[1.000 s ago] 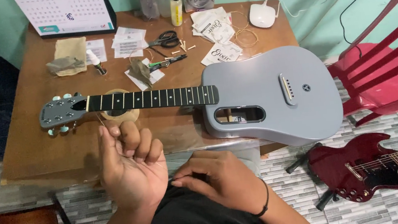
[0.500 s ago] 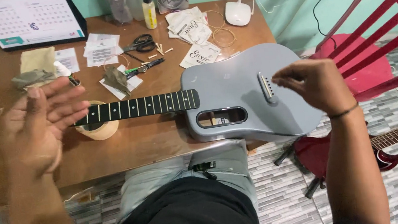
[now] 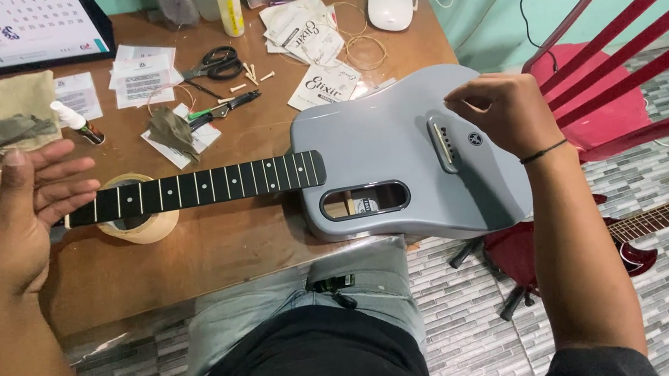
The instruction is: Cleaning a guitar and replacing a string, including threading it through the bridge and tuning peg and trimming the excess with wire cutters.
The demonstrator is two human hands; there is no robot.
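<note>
**Guitar flat on the table, a hand at each end**

Guitar point(image 3: 398, 155), grey-bodied with a black fretboard, lies across the wooden table point(image 3: 215, 254), its neck propped on a tape roll point(image 3: 135, 225). The left hand point(image 3: 10, 215) hovers open near the headstock, fingers spread. The right hand point(image 3: 500, 112) sits above the bridge, fingertips pinched together. Farther back lie scissors point(image 3: 217, 60), string packets point(image 3: 322, 87) and a calendar point(image 3: 9, 32).

A guitar point(image 3: 399, 163) lay across the table point(image 3: 215, 254), its neck over a tape roll point(image 3: 137, 225) at left. Scissors point(image 3: 215, 61) and string packets point(image 3: 307, 30) sat behind it, a calendar point(image 3: 9, 32) upper left, a chair point(image 3: 634, 66) right.
</note>
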